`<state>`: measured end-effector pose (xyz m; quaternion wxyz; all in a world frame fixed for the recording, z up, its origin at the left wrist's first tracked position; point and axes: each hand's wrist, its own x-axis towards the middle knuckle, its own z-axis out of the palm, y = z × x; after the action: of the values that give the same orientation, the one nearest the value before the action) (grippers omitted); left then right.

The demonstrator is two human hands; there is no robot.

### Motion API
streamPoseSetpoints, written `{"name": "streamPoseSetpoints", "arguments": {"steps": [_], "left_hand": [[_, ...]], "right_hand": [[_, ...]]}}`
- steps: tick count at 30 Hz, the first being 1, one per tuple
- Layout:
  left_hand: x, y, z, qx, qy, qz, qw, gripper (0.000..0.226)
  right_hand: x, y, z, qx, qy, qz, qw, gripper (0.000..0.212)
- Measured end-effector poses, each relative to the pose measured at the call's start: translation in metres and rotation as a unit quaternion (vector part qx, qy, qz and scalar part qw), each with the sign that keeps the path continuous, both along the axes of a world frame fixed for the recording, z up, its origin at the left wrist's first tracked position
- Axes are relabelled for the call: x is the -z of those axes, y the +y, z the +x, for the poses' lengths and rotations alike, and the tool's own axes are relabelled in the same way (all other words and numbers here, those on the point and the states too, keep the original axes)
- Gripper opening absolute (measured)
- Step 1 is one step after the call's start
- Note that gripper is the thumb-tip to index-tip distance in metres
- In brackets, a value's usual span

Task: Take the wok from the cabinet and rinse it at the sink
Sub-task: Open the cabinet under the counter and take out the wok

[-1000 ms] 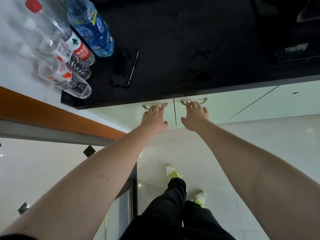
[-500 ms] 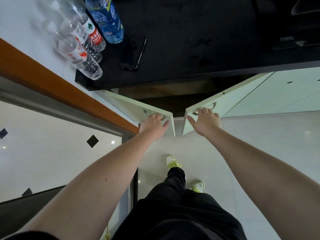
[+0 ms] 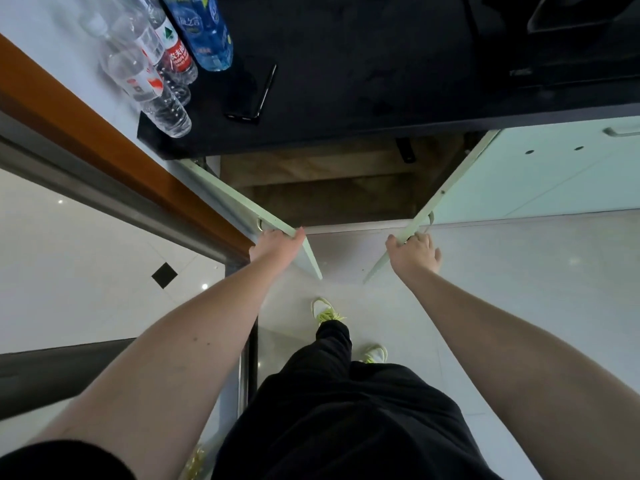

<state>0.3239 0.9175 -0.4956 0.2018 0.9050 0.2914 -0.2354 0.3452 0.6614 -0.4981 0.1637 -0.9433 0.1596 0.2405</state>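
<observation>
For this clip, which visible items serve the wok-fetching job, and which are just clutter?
Job:
pale green left cabinet door, gripped by left hand
pale green right cabinet door, gripped by right hand
open cabinet's dim wooden interior; no wok is visible

Lying about:
clear plastic water bottles
blue plastic bottle
black smartphone on the black countertop

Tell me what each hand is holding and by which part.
Left hand grips the left cabinet door at its handle edge; right hand grips the right cabinet door at its handle.
</observation>
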Motion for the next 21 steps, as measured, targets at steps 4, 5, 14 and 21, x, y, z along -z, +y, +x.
{"name": "streamPoseSetpoints", "arguments": {"steps": [4,5,14,21], "left_hand": [[0.004,-0.003,-0.015,-0.108,-0.036,-0.024,0.993,0.082],[0.005,-0.004,-0.021,-0.119,-0.049,-0.020,0.992,0.087],[-0.009,0.026,-0.062,0.278,-0.085,0.197,0.936,0.062],[-0.023,0.025,-0.072,0.467,0.053,0.235,0.851,0.040]], "right_hand": [[-0.001,-0.021,-0.023,0.052,-0.060,0.029,0.996,0.069],[0.000,-0.029,-0.029,0.061,-0.077,0.043,0.994,0.070],[-0.001,-0.116,-0.060,-0.133,-0.113,-0.110,0.979,0.064],[-0.009,-0.158,-0.080,-0.237,0.029,-0.239,0.941,0.057]]}}
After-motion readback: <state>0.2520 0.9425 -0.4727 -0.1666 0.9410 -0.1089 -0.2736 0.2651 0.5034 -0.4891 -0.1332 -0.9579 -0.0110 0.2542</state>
